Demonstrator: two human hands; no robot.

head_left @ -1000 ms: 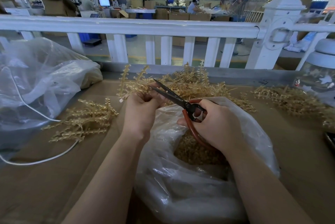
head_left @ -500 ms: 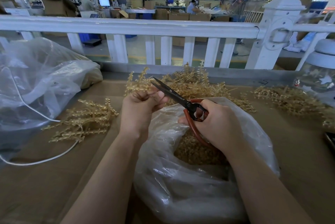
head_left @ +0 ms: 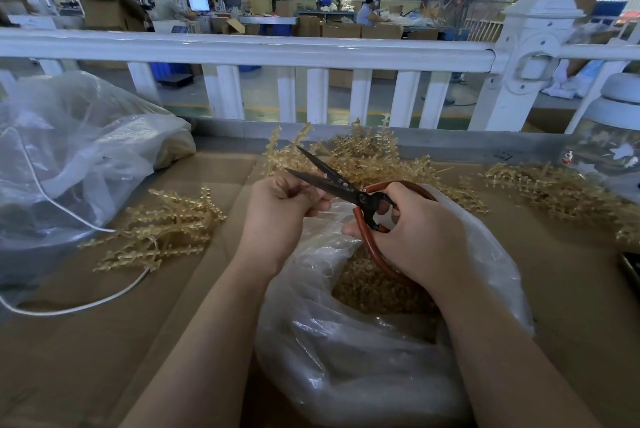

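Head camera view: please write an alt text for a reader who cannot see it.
A right hand holds red-handled scissors, blades open, beside a left hand that grips a gold plastic sprig, above a clear plastic bag of cut bits. More sprigs lie on the cardboard-covered table before a white fence.

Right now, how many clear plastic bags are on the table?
2. A large bag lies at the left of the table; an open bag sits in the middle under the scissors, golden bits inside. Others may lie out of view.
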